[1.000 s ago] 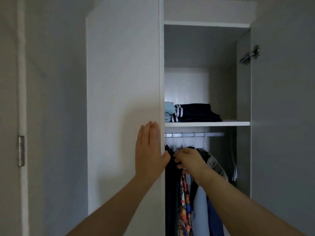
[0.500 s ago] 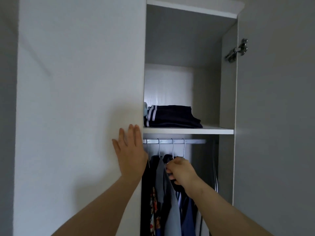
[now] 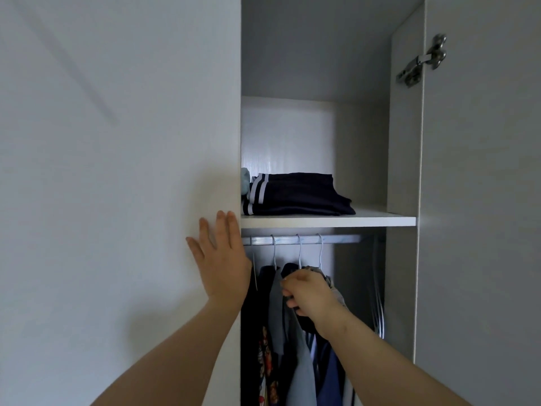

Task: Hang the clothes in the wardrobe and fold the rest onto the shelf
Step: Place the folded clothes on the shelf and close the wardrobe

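The open wardrobe has a white shelf carrying folded dark clothes with white stripes and a light blue piece at the left. Below it runs a metal rail with several white hangers. Dark, grey, blue and patterned garments hang from them. My right hand grips the dark garment at its hanger's shoulder, just under the rail. With straight fingers, my left hand presses flat against the closed left door, beside its edge.
The right door stands open, with a metal hinge near its top. Spare white hangers hang at the rail's right end, with free rail above them. The upper compartment above the folded pile is deep.
The view has shifted closer and to the right. My right hand has stayed on the hanging garment under the rail. My left hand keeps pressing on the left door.
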{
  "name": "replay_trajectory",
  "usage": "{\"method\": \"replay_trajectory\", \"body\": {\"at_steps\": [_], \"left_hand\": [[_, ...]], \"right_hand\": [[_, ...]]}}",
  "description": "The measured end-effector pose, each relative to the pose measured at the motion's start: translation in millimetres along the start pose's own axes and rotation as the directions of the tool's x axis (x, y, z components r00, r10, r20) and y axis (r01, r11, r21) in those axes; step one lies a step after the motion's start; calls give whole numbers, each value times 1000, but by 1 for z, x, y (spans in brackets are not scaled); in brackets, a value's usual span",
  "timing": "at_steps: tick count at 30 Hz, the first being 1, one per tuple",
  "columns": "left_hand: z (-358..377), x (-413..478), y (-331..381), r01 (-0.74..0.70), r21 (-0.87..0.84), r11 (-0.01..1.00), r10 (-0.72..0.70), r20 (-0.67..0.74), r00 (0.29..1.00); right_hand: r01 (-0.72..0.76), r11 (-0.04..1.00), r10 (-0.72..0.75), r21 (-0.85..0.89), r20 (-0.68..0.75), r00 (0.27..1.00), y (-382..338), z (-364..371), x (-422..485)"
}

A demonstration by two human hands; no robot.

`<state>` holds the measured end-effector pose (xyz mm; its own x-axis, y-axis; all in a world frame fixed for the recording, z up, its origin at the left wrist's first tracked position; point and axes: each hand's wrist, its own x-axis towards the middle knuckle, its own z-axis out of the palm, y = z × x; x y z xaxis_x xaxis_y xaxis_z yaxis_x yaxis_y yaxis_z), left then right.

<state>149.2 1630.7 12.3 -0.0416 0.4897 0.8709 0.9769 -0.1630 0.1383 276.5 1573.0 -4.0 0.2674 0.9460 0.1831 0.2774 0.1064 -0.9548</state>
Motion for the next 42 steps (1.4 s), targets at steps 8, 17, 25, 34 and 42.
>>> {"method": "replay_trajectory", "body": {"at_steps": [8, 17, 25, 34, 42], "left_hand": [[-7, -4, -11, -88, -191, 978, 121, 169, 978], [-78, -21, 20, -206, -748, 631, 361, 48, 932], [-140, -69, 109, -62, -941, 332, 562, 144, 815], [-194, -115, 212, -34, -996, 86, 624, 27, 781], [-204, -135, 276, -3, -998, 70, 610, 40, 791]], "right_hand": [[6, 996, -18, -87, -134, 991, -19, -12, -25], [-25, 981, -49, -195, -364, 930, -44, -44, -100], [-138, 958, -59, -251, -645, 762, -54, -125, -208], [-208, 955, -54, -212, -813, 580, -46, -223, -281], [-184, 963, -74, -198, -849, 523, -29, -287, -289]]}}
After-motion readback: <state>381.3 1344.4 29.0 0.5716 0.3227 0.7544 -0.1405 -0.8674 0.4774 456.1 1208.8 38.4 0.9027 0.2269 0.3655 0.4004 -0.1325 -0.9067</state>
